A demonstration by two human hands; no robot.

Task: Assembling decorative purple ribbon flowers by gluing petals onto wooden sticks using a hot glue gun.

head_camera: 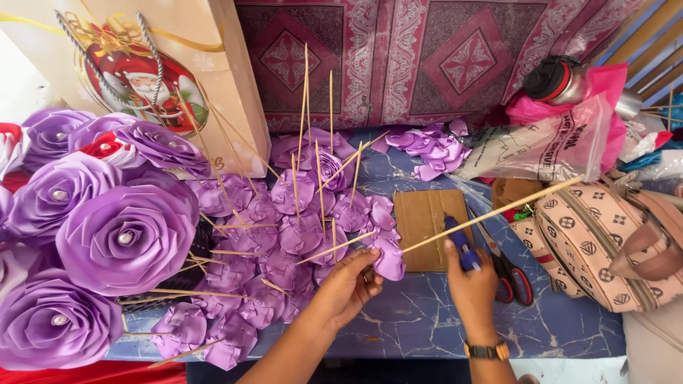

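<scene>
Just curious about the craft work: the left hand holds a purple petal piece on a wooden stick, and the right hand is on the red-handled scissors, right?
Not quite. In the head view the right hand grips the blue glue gun; the red-handled scissors lie beside it. The left hand holds the purple petal piece on its wooden stick.

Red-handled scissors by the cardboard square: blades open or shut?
Shut. The red-handled scissors lie flat on the blue table, blades together in one line, beside the right hand.

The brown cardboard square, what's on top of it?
On the cardboard lies a blue glue gun, gripped by the right hand. Scissors lie beside it. The hand hides the gun's handle end.
</scene>
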